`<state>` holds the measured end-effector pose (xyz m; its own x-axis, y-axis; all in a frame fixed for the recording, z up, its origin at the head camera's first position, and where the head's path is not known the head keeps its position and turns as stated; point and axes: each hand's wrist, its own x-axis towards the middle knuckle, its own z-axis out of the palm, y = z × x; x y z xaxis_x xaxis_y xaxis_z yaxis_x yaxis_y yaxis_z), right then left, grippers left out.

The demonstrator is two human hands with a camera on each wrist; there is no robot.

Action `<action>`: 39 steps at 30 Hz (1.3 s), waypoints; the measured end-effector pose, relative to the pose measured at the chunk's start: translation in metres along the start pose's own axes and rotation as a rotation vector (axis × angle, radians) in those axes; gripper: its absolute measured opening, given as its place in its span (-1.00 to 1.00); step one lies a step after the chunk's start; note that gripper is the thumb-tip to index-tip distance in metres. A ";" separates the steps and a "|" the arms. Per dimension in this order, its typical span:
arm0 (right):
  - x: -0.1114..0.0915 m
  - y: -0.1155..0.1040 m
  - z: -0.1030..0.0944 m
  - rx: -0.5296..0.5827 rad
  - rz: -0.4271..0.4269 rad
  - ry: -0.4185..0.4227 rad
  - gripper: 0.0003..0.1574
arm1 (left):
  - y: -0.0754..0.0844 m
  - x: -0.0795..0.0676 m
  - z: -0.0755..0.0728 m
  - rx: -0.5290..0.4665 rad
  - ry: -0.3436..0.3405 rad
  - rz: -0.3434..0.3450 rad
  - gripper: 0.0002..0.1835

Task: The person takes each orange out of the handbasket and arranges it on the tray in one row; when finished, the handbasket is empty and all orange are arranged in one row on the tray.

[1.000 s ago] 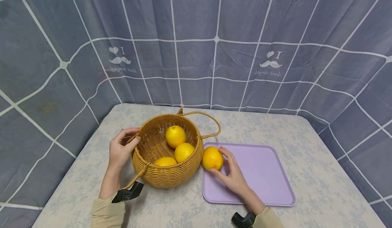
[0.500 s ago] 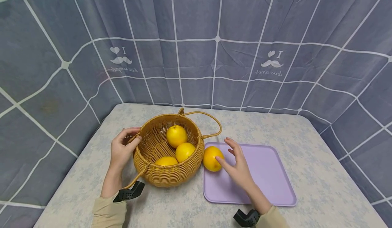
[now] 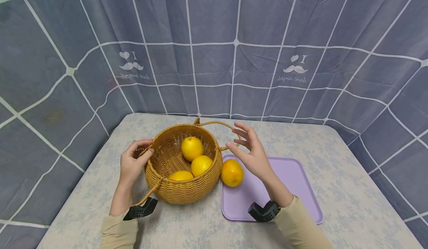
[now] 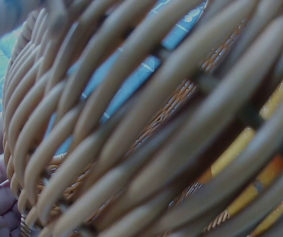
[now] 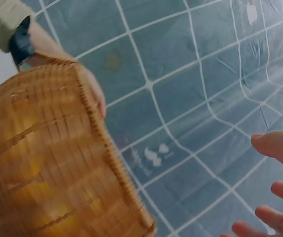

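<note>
A round wicker basket [image 3: 184, 194] holds three yellow-orange oranges, among them the rear orange [image 3: 192, 149]. My left hand [image 3: 133, 163] grips its left rim, thumb over the edge. Close-up basket weave [image 4: 131, 128] fills most of the left wrist view. My right hand [image 3: 252, 154] is in the air beside the basket's right handle [image 3: 230, 127], fingers spread and holding nothing; whether it touches the handle cannot be told. Another orange [image 3: 232, 173] sits at the left end of a purple tray [image 3: 291, 197], close against the basket. The right wrist view shows the right thumb [image 5: 277, 147] apart from the basket.
The table [image 3: 354, 174] has a pale mottled cover. Behind it and along both sides hangs a grey-blue curtain [image 3: 214, 63] with white grid lines. A black wrist camera [image 3: 264, 212] is strapped on the right arm, another on the left.
My right hand has let go of the orange on the tray and moved up and away to the basket's right handle. The left hand and basket have stayed in place.
</note>
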<state>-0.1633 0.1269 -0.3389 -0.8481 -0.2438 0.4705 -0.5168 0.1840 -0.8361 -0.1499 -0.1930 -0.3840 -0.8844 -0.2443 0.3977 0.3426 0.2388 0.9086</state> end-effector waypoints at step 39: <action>0.109 0.000 0.112 0.200 0.225 -0.268 -0.57 | 0.000 0.002 0.001 -0.004 0.016 0.012 -0.76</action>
<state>-0.2425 -0.0062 -0.3189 -0.8630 -0.4635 0.2010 -0.2658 0.0783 -0.9608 -0.1514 -0.1926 -0.3833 -0.8751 -0.2561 0.4106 0.3545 0.2381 0.9042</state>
